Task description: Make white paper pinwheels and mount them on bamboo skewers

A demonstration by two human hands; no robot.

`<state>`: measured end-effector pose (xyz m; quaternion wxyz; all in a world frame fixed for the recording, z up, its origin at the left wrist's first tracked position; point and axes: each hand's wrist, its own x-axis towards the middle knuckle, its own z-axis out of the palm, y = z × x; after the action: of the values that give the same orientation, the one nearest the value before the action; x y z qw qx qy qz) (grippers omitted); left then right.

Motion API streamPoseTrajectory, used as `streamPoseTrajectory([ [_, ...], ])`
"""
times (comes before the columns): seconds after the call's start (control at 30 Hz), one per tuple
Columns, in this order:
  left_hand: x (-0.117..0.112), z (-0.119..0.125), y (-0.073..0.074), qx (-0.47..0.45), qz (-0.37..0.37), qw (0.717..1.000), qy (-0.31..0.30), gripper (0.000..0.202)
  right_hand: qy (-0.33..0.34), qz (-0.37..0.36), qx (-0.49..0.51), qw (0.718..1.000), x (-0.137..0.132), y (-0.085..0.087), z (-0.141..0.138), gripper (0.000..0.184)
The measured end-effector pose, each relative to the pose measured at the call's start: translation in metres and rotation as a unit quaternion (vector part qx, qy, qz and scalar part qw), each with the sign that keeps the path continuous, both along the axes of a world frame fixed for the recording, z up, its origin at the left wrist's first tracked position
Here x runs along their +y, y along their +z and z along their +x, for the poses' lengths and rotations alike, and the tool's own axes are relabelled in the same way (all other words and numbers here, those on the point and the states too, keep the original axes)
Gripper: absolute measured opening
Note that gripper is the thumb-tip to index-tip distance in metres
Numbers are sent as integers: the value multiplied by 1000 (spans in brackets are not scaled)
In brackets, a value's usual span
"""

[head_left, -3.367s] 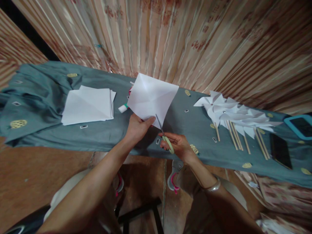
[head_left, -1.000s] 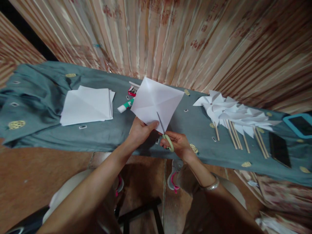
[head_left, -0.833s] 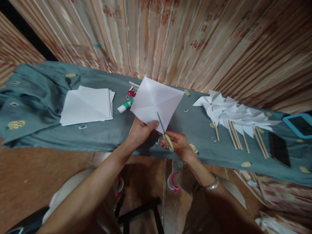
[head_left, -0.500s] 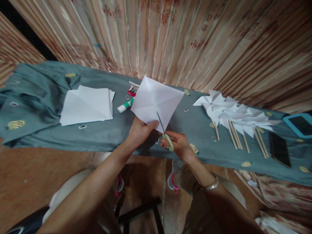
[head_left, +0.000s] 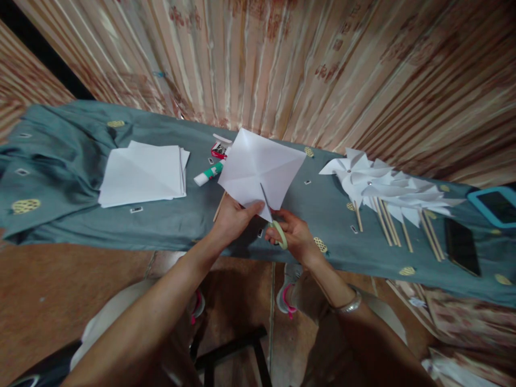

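Note:
My left hand (head_left: 234,219) pinches the near corner of a creased white paper square (head_left: 260,167), holding it tilted above the grey-green cloth (head_left: 169,226). My right hand (head_left: 293,236) grips pale-green-handled scissors (head_left: 274,226); their blades reach up into the paper's lower corner along a crease. A thin wooden stick (head_left: 220,207) lies on the cloth just left of my left hand.
A stack of white paper squares (head_left: 143,173) lies at left. A green-and-white glue stick (head_left: 207,173) and a small red stapler (head_left: 220,149) sit behind the held sheet. Finished paper pinwheels on sticks (head_left: 382,188) lie at right, then a dark phone (head_left: 461,248) and a blue-cased tablet (head_left: 494,207).
The sheet has been turned slightly and lifted a little to the right. The scissor blades have pushed further into the lower corner, and my right hand has come closer to the paper.

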<state>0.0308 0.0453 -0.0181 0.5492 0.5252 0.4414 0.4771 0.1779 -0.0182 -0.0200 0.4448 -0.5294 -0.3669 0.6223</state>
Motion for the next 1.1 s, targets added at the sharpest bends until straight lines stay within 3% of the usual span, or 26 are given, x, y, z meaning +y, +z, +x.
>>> streamPoseTrajectory([
  [1.1,-1,3,6,-17,-20,1000,-6,25,18,9,-19,1000,1,4,-1,57],
])
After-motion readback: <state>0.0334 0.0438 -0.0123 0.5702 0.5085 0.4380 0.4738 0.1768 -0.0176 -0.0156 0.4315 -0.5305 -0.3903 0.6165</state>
